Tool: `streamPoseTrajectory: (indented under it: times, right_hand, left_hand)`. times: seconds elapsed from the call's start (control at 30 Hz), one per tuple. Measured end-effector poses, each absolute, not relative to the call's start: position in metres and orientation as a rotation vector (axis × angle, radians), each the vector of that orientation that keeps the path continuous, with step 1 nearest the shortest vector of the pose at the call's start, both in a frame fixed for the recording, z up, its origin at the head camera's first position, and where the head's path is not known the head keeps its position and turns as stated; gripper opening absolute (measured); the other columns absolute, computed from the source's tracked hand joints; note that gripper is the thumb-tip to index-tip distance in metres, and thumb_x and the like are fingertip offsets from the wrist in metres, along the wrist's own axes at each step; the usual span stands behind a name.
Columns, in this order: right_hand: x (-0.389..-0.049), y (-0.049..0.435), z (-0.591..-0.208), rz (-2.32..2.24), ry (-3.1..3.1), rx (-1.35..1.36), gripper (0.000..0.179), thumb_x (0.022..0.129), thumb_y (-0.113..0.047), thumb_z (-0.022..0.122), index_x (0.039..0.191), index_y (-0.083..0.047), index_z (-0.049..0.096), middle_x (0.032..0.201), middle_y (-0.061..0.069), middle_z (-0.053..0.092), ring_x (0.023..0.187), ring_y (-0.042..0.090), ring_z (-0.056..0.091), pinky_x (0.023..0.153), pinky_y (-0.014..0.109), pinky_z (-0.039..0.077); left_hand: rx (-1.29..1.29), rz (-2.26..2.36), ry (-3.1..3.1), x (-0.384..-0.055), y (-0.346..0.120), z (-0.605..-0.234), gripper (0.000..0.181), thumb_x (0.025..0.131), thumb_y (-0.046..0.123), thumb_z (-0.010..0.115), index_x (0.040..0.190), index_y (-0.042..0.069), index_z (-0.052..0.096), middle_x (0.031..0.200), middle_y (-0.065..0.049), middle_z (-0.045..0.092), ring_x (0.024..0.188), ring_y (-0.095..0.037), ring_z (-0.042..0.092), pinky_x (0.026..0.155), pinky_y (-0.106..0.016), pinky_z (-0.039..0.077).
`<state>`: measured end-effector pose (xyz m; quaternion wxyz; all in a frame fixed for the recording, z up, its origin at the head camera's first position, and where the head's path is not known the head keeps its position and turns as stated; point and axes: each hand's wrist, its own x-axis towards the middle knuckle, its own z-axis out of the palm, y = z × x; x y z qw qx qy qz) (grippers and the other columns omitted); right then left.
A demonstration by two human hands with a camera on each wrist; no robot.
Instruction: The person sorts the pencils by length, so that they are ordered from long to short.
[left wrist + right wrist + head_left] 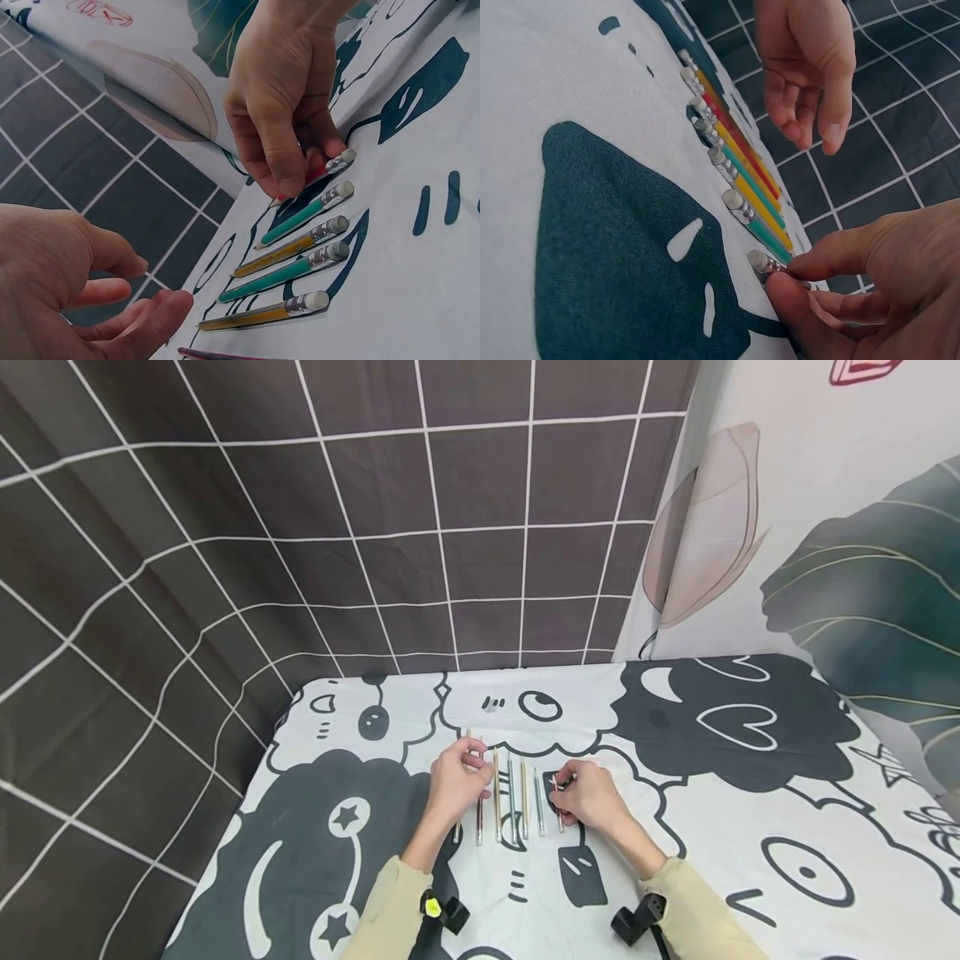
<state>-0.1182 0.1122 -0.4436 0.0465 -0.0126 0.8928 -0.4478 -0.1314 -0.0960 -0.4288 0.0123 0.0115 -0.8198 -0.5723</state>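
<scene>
Several pencils with white erasers lie side by side on a patterned cloth. My right hand (588,793) pinches a red pencil (343,160) at the right end of the row, thumb and fingers close to its eraser end. Beside it lies a green pencil (304,215), followed by a yellow pencil (285,259), a second green pencil (274,281) and another yellow one (255,316). Over the row's left end hovers my left hand (459,781), fingers loosely bent and holding nothing. Beneath it are another red pencil (480,825) and a further yellow pencil (457,832), both partly hidden in the head view.
The black-and-white cloth (750,843) with cartoon drawings covers the surface. A dark gridded curtain (480,560) hangs behind and to the left. On the right hangs a pale sheet with leaf prints (885,585). Each wrist wears a small black camera (637,920).
</scene>
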Motion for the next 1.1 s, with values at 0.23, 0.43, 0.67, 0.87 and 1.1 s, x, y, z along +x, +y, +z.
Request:
streamPoseTrajectory:
  times: [0.23,0.43,0.67,0.87,1.1]
  right_hand:
    - [-0.120,0.109,-0.442,-1.334,2.745,-0.039,0.013,0.079,0.002,0.072,0.087,0.001,0.063,0.054,-0.001,0.061,0.042,0.013,0.061,0.045,0.024,0.047]
    - [-0.120,0.108,-0.443,-1.288,2.766,-0.023,0.015,0.078,0.002,0.074,0.089,0.002,0.064,0.056,0.000,0.060,0.041,0.010,0.059,0.044,0.024,0.048]
    - [-0.120,0.109,-0.444,-1.298,2.764,-0.029,0.014,0.078,0.002,0.074,0.086,0.002,0.063,0.054,0.000,0.060,0.040,0.009,0.059,0.043,0.025,0.049]
    - [-0.121,0.110,-0.443,-1.309,2.757,-0.030,0.014,0.079,0.001,0.075,0.085,0.001,0.062,0.054,0.001,0.060,0.041,0.011,0.059,0.043,0.025,0.049]
    - [-0.119,0.121,-0.442,-1.380,2.704,-0.057,0.015,0.083,-0.004,0.075,0.082,0.000,0.061,0.055,0.001,0.061,0.043,0.016,0.062,0.046,0.027,0.050]
  left_hand:
    - [0.038,-1.773,-2.562,-0.131,-0.096,-0.428,0.025,0.082,-0.002,0.070,0.107,-0.003,0.065,0.086,-0.011,0.062,0.057,-0.022,0.067,0.051,-0.031,0.056]
    - [0.057,-1.784,-2.580,-0.131,-0.096,-0.429,0.025,0.084,-0.001,0.069,0.109,-0.003,0.065,0.086,-0.011,0.063,0.057,-0.026,0.069,0.054,-0.036,0.058]
    - [0.043,-1.778,-2.580,-0.130,-0.097,-0.428,0.025,0.085,-0.001,0.069,0.109,-0.002,0.065,0.086,-0.011,0.064,0.056,-0.027,0.069,0.053,-0.034,0.057]
    - [0.042,-1.755,-2.587,-0.130,-0.098,-0.427,0.025,0.084,0.001,0.070,0.108,-0.001,0.066,0.085,-0.009,0.064,0.055,-0.026,0.068,0.051,-0.031,0.056]
    - [-0.004,-1.565,-2.609,-0.128,-0.104,-0.427,0.020,0.083,0.009,0.072,0.103,0.004,0.070,0.081,-0.004,0.067,0.066,-0.019,0.068,0.058,-0.033,0.051]
